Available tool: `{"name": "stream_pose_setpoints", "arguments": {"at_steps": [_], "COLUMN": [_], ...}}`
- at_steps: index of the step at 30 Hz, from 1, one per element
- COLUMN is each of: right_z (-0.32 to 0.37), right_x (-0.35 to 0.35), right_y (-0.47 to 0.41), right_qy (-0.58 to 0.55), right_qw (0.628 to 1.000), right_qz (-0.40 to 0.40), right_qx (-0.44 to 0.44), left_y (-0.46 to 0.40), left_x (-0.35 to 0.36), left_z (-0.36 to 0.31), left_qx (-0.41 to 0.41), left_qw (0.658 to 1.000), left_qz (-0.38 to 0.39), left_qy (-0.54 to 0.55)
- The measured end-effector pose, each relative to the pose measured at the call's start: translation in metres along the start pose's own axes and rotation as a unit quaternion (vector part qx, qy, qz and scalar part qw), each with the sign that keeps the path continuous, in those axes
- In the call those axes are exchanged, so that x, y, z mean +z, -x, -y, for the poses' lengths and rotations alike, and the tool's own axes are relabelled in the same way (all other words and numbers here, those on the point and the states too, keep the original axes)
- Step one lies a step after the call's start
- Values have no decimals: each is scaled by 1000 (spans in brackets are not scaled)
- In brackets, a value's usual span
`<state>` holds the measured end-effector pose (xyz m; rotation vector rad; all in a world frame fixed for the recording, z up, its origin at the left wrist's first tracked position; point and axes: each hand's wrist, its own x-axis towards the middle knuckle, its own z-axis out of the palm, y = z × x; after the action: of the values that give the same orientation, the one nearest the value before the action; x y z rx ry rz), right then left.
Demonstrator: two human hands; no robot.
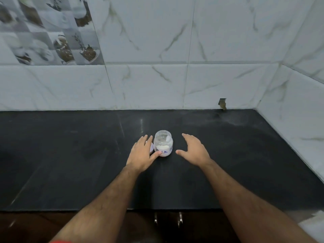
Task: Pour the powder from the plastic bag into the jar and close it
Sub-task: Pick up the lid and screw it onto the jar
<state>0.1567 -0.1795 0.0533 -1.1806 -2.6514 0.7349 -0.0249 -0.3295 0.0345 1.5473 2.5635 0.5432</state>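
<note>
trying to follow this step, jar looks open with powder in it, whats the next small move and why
Probably close the left hand on the lid beneath it and lift it toward the jar. The jar stands upright on the counter with its mouth open and white powder in the bottom, and no bag is in view. The right hand is open and empty beside the jar, free to steady it.
</note>
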Motion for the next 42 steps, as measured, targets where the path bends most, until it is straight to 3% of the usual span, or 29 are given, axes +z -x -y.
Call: {"name": "stream_pose_setpoints", "arguments": {"at_steps": [12,22,37,42], "right_z": [-24,-10,8,6], "right_x": [42,79,86,77], "right_y": [-61,-67,-69,-71], "right_qy": [-142,-259,-288,-291], "right_qw": [982,963,956,954], "right_qz": [123,60,-5,-21], "right_qx": [23,43,51,64], "left_y": [-40,-71,-99,-104], "left_x": [23,31,40,42], "left_z": [20,32,44,44], "left_qx": [-145,-138,-81,-88], "left_qw": [986,982,974,976], "left_qz": [86,126,207,197], "left_qy": [-3,4,-34,1]}}
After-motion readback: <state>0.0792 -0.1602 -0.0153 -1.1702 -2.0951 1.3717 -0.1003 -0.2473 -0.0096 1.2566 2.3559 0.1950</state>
